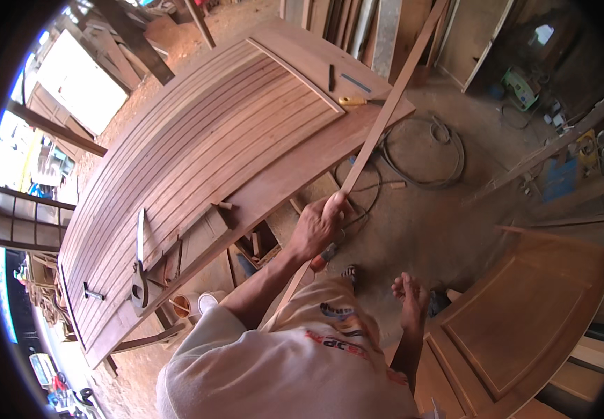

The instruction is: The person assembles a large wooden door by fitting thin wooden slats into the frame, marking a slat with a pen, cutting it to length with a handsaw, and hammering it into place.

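My left hand [319, 225] is wrapped round a long, thin wooden strip [383, 119]. The strip slants from the top right, over the bench corner, down past my left forearm to my trousers. Lower right, my right hand [411, 297] hangs with its fingers loosely curled and apart, nothing visible in it. Close beside that hand lies a large brown wooden panel [525, 307] with a raised frame. To the left of the strip, a wide panel of narrow wooden slats [176, 146] rests on a wooden board [295, 167].
On the slats lie a handsaw [140, 290] and a small metal tool [93, 294]. A yellow-handled tool [354, 101] sits near the board's far corner. A coiled hose [448, 178] lies on the floor. Tubs [207, 302] stand below the board; planks [386, 35] lean behind.
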`<state>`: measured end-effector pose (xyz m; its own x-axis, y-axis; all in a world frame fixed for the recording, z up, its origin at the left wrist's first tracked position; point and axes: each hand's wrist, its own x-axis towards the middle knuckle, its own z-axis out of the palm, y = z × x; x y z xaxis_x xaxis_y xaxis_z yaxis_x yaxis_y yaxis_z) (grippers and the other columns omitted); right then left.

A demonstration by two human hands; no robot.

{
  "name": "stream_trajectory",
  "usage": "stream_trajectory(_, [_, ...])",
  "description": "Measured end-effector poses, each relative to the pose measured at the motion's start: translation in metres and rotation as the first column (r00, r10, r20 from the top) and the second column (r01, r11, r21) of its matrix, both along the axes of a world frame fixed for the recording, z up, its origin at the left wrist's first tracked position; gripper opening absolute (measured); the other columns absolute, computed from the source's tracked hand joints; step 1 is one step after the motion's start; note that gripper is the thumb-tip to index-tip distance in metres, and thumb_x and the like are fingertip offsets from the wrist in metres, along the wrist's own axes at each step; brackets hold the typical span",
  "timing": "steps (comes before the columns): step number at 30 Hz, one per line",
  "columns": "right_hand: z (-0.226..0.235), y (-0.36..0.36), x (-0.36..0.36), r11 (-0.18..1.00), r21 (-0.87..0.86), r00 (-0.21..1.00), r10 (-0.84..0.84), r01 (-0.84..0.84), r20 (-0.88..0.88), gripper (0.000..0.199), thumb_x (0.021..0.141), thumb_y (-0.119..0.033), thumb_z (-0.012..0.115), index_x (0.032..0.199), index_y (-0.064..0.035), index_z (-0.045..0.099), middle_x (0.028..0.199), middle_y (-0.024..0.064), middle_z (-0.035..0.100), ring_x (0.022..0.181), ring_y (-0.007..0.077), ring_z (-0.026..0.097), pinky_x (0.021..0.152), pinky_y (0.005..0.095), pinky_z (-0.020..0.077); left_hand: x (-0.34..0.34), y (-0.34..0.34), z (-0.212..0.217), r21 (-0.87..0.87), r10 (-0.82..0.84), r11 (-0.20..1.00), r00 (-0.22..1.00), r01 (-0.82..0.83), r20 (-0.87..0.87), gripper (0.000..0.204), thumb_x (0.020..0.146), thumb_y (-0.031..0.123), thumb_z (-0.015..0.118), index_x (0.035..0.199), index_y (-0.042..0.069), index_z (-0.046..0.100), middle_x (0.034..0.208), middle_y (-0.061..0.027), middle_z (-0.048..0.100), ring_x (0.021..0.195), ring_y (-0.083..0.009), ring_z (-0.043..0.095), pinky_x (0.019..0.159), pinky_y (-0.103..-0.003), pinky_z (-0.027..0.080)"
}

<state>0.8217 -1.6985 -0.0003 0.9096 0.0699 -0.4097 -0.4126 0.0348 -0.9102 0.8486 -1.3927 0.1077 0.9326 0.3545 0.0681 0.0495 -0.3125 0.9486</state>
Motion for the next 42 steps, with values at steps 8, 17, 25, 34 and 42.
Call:
stream_trajectory(8, [0.032,-0.027,0.191,0.994,-0.005,0.993,0.113,-0.113,0.015,0.035,0.108,-0.027,0.065,0.125,0.0032,0.07,0.101,0.0076,0.073,0.086,0.0129,0.068,0.078,0.0279,0.0555,0.22,-0.065,0.069,-0.279,-0.217,0.941,0.975,0.194,-0.055,0.074,0.108,0.066,0.046,0.101,-0.002,0.074,0.058,0.0009,0.049,0.054,-0.009,0.046,0.054,-0.03,0.038])
stream_trajectory(17, [0.009,-0.043,0.451,0.792,0.125,0.799,0.574,-0.597,0.179,0.046,0.107,-0.029,0.068,0.135,0.0059,0.059,0.105,0.0075,0.069,0.092,0.013,0.066,0.083,0.0276,0.0551,0.473,-0.139,0.081,-0.256,-0.207,0.943,0.977,0.215,0.057,0.073,0.109,0.066,0.043,0.107,0.001,0.075,0.058,0.0039,0.045,0.054,-0.0058,0.041,0.052,-0.028,0.031])
stream_trajectory(25, [0.072,0.03,0.66,0.524,0.054,0.512,0.798,-0.85,0.319,0.05,0.105,-0.032,0.072,0.134,0.0046,0.056,0.109,0.0092,0.069,0.104,0.0126,0.065,0.093,0.0312,0.0553,0.629,-0.118,0.1,-0.349,-0.049,0.936,0.998,0.057,0.032,0.073,0.108,0.066,0.046,0.103,-0.001,0.073,0.06,0.0028,0.047,0.056,-0.0066,0.043,0.054,-0.028,0.035])
stream_trajectory(34, [0.047,0.138,0.831,0.445,0.163,0.473,0.85,-0.881,0.231,0.046,0.107,-0.049,0.063,0.108,-0.0032,0.07,0.097,0.0013,0.068,0.094,0.0097,0.06,0.087,0.0288,0.0497,0.803,-0.024,0.041,-0.392,0.195,0.9,0.98,-0.191,-0.029,0.08,0.109,0.069,0.039,0.111,-0.003,0.073,0.061,0.0028,0.047,0.054,-0.0083,0.043,0.052,-0.03,0.036])
stream_trajectory(42, [0.046,0.27,1.002,0.329,-0.138,0.282,0.918,-0.934,0.279,0.027,0.108,-0.027,0.064,0.109,-0.0004,0.07,0.096,0.0051,0.074,0.083,0.0125,0.067,0.077,0.0306,0.0567,0.911,0.101,-0.011,-0.362,0.433,0.828,0.898,-0.429,-0.076,0.064,0.113,0.057,0.042,0.117,0.0,0.071,0.085,-0.0058,0.066,0.083,-0.0146,0.062,0.071,-0.033,0.051])
